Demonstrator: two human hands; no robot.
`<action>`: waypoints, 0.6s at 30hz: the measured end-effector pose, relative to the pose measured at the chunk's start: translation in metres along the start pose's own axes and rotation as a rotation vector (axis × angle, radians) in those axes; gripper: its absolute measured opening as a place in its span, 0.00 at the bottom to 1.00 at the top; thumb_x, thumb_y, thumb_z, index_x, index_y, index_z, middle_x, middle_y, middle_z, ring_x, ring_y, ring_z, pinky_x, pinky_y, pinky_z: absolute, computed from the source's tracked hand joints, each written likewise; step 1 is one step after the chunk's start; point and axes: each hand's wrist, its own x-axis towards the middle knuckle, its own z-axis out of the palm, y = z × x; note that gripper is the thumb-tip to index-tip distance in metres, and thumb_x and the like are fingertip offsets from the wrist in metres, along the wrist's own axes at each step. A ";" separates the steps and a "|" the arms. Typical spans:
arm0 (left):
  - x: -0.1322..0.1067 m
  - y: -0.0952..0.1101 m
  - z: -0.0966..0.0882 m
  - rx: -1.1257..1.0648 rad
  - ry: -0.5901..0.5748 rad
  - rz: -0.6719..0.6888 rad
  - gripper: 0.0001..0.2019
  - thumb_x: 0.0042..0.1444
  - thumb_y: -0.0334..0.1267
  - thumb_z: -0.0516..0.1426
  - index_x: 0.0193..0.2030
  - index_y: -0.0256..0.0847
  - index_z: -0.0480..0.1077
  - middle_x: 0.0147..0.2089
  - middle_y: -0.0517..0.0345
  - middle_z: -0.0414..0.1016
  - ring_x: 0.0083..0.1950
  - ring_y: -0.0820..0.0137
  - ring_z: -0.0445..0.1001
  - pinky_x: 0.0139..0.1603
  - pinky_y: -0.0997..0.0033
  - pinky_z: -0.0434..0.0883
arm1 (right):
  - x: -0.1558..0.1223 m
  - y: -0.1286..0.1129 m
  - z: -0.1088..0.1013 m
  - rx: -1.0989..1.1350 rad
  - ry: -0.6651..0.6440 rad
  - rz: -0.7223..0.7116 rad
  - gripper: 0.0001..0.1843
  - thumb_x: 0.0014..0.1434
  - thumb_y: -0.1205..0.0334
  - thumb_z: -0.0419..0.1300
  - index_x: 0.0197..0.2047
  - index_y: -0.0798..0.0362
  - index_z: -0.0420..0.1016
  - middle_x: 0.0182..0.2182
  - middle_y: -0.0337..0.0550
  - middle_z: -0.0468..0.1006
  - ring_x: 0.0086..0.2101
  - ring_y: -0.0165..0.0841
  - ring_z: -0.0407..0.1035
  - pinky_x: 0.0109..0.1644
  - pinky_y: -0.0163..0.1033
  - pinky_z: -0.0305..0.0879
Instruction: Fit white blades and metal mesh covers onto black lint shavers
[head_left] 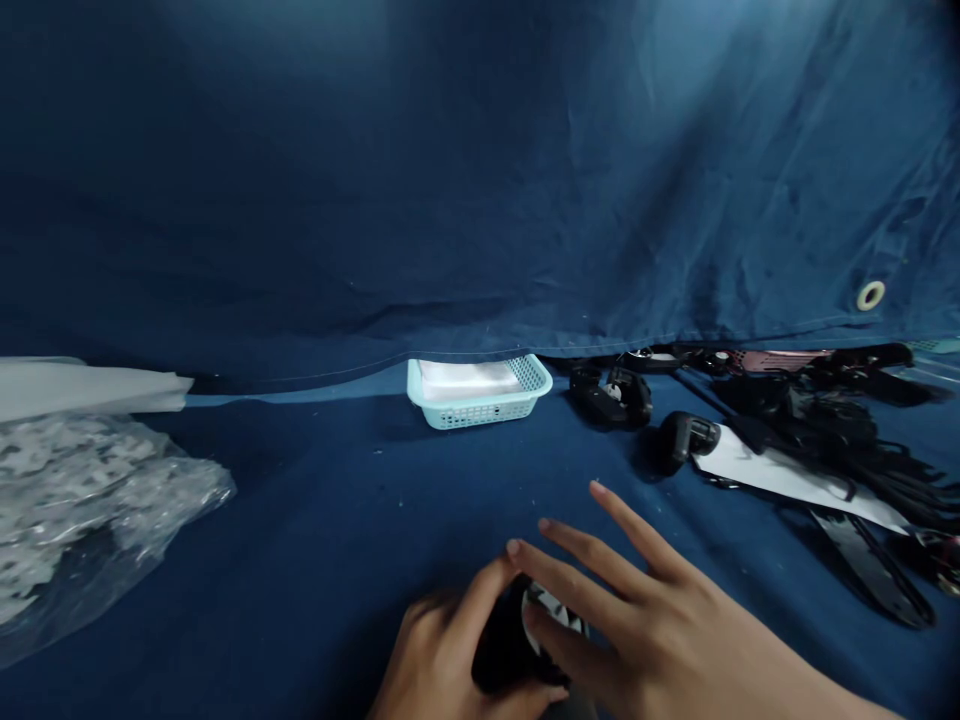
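Both my hands meet at the bottom middle over a blue cloth. My left hand (442, 650) curls round a small black object (504, 648) with a white patterned part. My right hand (637, 620) lies over that same object from the right, its thumb and lower finger on it while three fingers stretch out apart toward the far left. What the black object is cannot be made out; most of it is hidden by my fingers.
A pale teal basket (480, 395) with white contents stands at the back middle. A heap of black straps and parts (795, 420) with a white sheet (787, 475) fills the right. A clear plastic bag (82, 500) lies at left. Blue cloth (480, 200) hangs behind.
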 end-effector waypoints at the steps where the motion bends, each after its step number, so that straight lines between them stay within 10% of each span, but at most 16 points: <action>1: 0.001 0.000 -0.001 -0.007 -0.003 0.006 0.40 0.45 0.37 0.68 0.64 0.53 0.56 0.52 0.60 0.80 0.47 0.62 0.82 0.48 0.70 0.80 | 0.000 0.001 0.001 -0.028 -0.019 0.004 0.15 0.67 0.60 0.53 0.49 0.45 0.79 0.57 0.38 0.77 0.52 0.42 0.75 0.59 0.56 0.70; 13: 0.001 0.009 -0.001 0.123 0.049 0.019 0.47 0.38 0.39 0.71 0.64 0.57 0.52 0.55 0.64 0.78 0.47 0.63 0.82 0.48 0.68 0.81 | -0.012 -0.002 0.004 0.054 0.061 -0.001 0.18 0.69 0.66 0.48 0.44 0.45 0.80 0.52 0.32 0.81 0.51 0.33 0.75 0.68 0.47 0.58; 18: -0.001 0.007 -0.001 0.095 0.036 0.020 0.42 0.44 0.41 0.69 0.64 0.54 0.53 0.55 0.62 0.78 0.48 0.64 0.82 0.48 0.68 0.80 | -0.003 -0.002 0.002 -0.024 0.025 -0.020 0.17 0.67 0.63 0.49 0.48 0.44 0.79 0.55 0.33 0.79 0.51 0.40 0.76 0.59 0.54 0.71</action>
